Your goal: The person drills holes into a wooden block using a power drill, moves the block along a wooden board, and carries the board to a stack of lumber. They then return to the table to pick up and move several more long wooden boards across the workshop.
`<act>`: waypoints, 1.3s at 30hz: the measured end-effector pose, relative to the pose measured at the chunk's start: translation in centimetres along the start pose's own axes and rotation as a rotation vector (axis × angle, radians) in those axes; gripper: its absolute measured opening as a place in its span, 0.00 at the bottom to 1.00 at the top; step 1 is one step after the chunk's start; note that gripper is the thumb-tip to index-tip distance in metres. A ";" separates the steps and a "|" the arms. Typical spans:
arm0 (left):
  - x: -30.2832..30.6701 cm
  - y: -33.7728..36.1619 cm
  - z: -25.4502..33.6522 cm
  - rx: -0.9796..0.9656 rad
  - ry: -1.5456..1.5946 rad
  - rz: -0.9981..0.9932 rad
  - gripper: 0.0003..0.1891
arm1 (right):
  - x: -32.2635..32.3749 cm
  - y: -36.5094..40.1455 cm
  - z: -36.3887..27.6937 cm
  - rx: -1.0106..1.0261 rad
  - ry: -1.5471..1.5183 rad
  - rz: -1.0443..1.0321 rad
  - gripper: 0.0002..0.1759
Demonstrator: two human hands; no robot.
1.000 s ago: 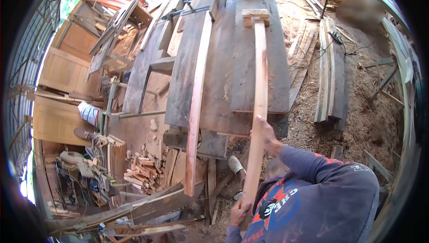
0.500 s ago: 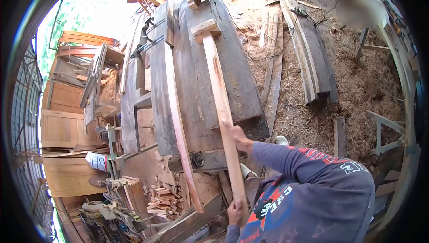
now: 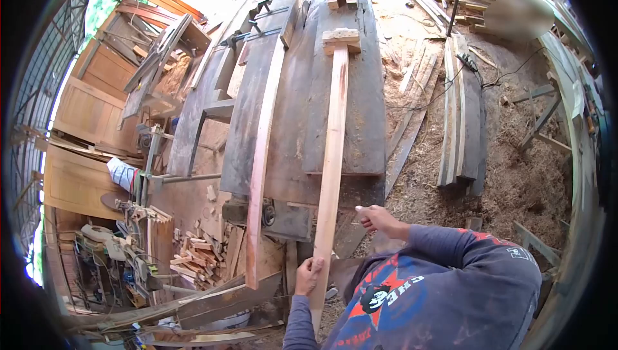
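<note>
A long pale wooden plank (image 3: 331,157) runs from the workbench toward my body, with a darker streak near its far end. My left hand (image 3: 309,276) is closed around the edge of its near end. Beyond, the plank meets a notched wooden block (image 3: 341,38) on the bench. My right hand (image 3: 381,220) is off the plank, to its right, with fingers curled together. A small pale tip shows at those fingers, too small to name. A second long plank (image 3: 262,176) lies to the left on the bench, its near end overhanging.
Under the planks stands a dark, worn workbench (image 3: 290,138). Clamps (image 3: 254,28) sit at its far left. Offcuts (image 3: 199,253) are piled at lower left, near wooden panels (image 3: 84,179). To the right, stacked boards (image 3: 460,125) rest above a shavings-covered floor (image 3: 508,176).
My right hand has left the plank and moved right and down. My left hand still grips the near end. The view has turned, shifting the bench and planks.
</note>
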State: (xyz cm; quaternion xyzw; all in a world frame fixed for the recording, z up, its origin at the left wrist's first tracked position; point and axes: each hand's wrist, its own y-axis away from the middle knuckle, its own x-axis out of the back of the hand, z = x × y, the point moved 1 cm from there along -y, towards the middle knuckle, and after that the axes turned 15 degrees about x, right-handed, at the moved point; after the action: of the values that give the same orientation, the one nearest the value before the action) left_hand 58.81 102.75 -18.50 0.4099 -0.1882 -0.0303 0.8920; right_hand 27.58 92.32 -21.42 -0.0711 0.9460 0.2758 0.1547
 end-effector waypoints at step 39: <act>-6.1 -3.9 12.2 -0.264 -0.535 0.402 0.27 | -4.5 0.6 -1.1 0.033 -0.124 0.300 0.18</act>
State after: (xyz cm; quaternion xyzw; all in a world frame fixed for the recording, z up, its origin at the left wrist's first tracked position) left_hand 49.15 92.64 -16.07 0.2236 -0.4864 0.0156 0.8445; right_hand 31.35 92.44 -18.71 0.0905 0.9391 0.2839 0.1710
